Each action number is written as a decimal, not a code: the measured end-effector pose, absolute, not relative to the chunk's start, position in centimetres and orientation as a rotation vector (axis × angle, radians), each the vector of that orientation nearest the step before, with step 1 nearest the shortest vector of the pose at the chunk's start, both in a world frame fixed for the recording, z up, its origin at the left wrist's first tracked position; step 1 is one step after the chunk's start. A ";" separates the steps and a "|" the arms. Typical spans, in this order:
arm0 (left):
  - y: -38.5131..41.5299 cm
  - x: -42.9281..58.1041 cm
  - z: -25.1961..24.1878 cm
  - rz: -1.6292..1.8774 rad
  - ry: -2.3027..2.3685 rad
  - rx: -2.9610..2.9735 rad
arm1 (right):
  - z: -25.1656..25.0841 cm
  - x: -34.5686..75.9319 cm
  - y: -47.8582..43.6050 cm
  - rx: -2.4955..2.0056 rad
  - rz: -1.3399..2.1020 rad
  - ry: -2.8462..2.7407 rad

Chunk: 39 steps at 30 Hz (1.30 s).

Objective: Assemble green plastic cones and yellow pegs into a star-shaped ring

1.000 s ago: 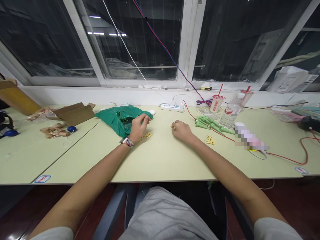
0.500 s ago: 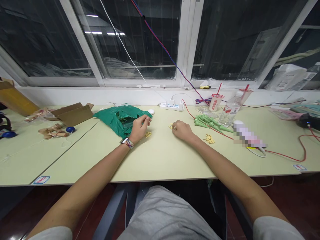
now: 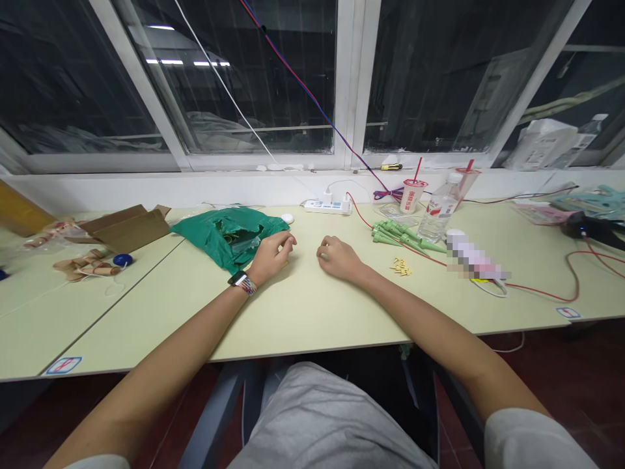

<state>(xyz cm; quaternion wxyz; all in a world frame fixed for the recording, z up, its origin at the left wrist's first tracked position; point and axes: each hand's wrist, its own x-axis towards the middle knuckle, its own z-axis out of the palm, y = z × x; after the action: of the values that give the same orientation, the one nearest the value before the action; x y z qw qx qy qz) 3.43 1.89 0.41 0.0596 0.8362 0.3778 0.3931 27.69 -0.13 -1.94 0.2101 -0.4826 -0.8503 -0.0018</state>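
Observation:
My left hand [image 3: 270, 255] rests on the pale green table [image 3: 312, 306] beside an opened green plastic bag [image 3: 222, 236], with its fingers curled together in a pinch; what they hold is too small to make out. My right hand [image 3: 336, 256] lies a short way to the right, with its fingers curled shut over something hidden. A small heap of yellow pieces [image 3: 400, 266] lies to the right of that hand. Several green cone-shaped parts [image 3: 403, 236] lie behind the heap.
A white power strip [image 3: 328, 206] sits at the table's back, with a red cable [image 3: 537, 286] running right. A paper cup with a straw [image 3: 411, 195] and a water bottle [image 3: 436, 213] stand near the cones. A cardboard box [image 3: 124, 227] lies at left.
Both hands have drawn closer together, and the right hand now covers the small yellow piece it touched. The yellow pieces beside the left hand are hidden now. The camera turned slightly right.

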 end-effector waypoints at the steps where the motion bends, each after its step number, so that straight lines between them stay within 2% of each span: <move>1: 1.9 3.4 0.4 1.186 1.150 2.529 | -2.0 27.7 -0.1 -1.329 0.007 -2.371; 10: 1.8 3.5 0.5 1.164 1.168 2.528 | -2.2 28.1 0.5 -1.354 0.155 -2.232; 29: 1.4 3.7 0.7 1.050 1.152 2.567 | -1.5 27.6 -0.3 -1.499 0.027 -2.268; 32: 1.4 3.6 0.6 1.073 1.127 2.568 | -1.6 27.4 -0.1 -1.395 0.256 -2.065; 36: 1.2 3.7 0.3 1.096 1.046 2.630 | -1.6 26.7 0.4 -1.083 0.961 -1.615; 39: 1.1 4.0 0.3 1.061 0.982 2.684 | -1.4 26.2 0.3 -0.927 1.270 -1.376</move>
<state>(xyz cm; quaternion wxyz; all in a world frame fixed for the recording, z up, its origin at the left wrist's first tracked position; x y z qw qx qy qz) 3.96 1.06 0.25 0.0463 0.8795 0.3217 0.3477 26.24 0.35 -1.42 0.5020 -0.3837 -0.5697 0.5256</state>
